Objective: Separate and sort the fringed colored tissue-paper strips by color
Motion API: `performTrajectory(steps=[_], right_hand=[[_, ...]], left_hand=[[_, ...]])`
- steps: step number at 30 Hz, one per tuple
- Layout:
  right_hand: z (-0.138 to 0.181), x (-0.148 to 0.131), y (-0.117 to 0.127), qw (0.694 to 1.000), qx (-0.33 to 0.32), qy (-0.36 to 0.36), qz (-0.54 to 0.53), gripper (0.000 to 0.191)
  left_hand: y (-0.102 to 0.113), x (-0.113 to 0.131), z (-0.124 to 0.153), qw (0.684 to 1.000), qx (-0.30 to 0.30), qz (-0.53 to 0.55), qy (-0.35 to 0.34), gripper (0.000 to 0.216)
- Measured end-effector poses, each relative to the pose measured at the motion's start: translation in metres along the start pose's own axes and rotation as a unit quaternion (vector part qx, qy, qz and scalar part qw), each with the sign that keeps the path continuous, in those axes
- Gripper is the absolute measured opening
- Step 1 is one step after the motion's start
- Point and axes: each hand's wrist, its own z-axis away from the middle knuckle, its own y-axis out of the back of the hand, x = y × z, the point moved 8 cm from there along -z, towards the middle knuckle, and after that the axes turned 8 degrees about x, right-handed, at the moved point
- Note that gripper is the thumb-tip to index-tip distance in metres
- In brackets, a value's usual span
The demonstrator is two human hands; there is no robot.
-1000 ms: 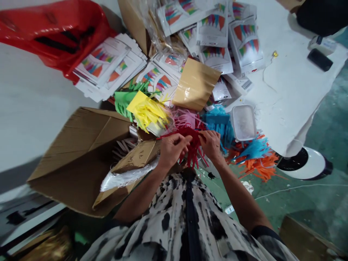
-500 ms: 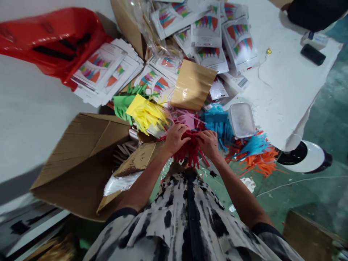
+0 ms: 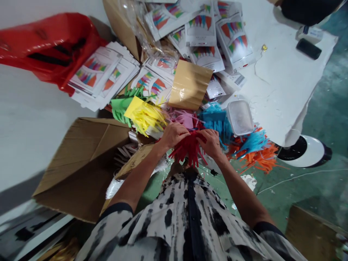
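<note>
Between my two hands hangs a red paper tassel (image 3: 189, 146), its fringe pointing down towards my body. My left hand (image 3: 174, 134) pinches its upper left edge, and my right hand (image 3: 210, 142) pinches the upper right one. Just beyond my fingers lies pink fringed paper (image 3: 185, 117). Yellow fringed paper (image 3: 146, 116) and green fringed paper (image 3: 121, 108) are left of it. To the right are blue fringed paper (image 3: 216, 117) and a pile of orange fringed paper (image 3: 262, 156). My fingers partly cover the tassel's top edge.
A large open cardboard box (image 3: 76, 163) stands at my left. Printed packets (image 3: 201, 30) and a tan card (image 3: 189, 85) lie at the back, near a red plastic bag (image 3: 62, 47). A clear plastic tub (image 3: 239, 117) sits by a phone-like black object (image 3: 309, 49) on the white table (image 3: 282, 94).
Both hands keep hold of the red tassel. They have moved slightly apart, and its upper part now looks more spread out between them. The view has shifted a little.
</note>
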Motion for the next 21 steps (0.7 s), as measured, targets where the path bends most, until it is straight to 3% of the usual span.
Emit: performTrajectory(steps=[9, 14, 17, 21], right_hand=[[-0.015, -0.017, 0.025, 0.998, 0.054, 0.011, -0.028, 0.015], [-0.028, -0.025, 0.053, 0.992, 0.118, -0.006, -0.042, 0.016], [-0.034, -0.023, 0.073, 0.982, 0.163, -0.024, -0.090, 0.018], [-0.036, -0.019, 0.100, 0.964, 0.207, -0.037, -0.164, 0.015]], left_hand=[[0.047, 0.017, -0.020, 0.995, 0.072, 0.058, 0.029, 0.022], [0.078, 0.023, -0.019, 0.972, 0.199, 0.085, 0.096, 0.029], [0.075, 0.014, -0.002, 0.930, 0.286, 0.160, 0.167, 0.036], [0.049, 0.008, 0.022, 0.900, 0.288, 0.228, 0.235, 0.040]])
